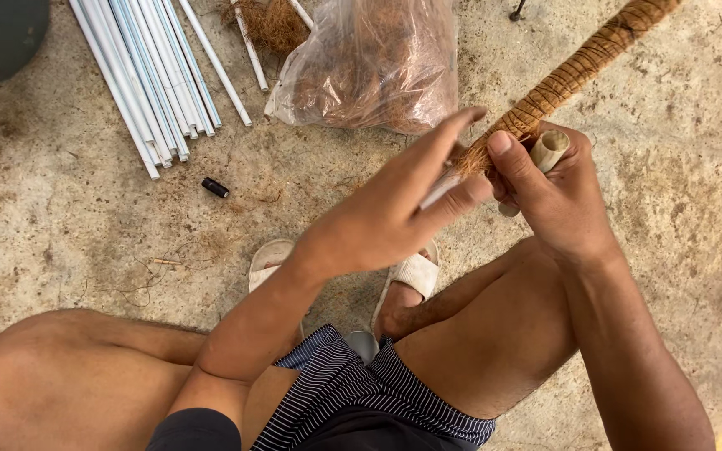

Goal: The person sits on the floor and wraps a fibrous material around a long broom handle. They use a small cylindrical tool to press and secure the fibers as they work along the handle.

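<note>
right hand (557, 196): closed round the near end of the pole (574, 73), thumb pressed on the fibre wrap; bare pipe end (549, 150) sticks out past the fingers.
left hand (399, 209): half open, fingers straight and pointing up-right, fingertips at the wrap's frayed edge; a pale strip pinched under the thumb, can't tell what it is.
pole: brown coir-wrapped, runs diagonally from the hands to the top right, held above the floor (670, 209).
bag (369, 63): clear plastic, full of brown fibre, on the floor just beyond the hands.
pipes (148, 71): bundle of thin white ones, top left, well apart from the hands.
cap (216, 188): small, black, on the floor below the pipes.
sandals (271, 259): pale, on the feet, under the hands.
</note>
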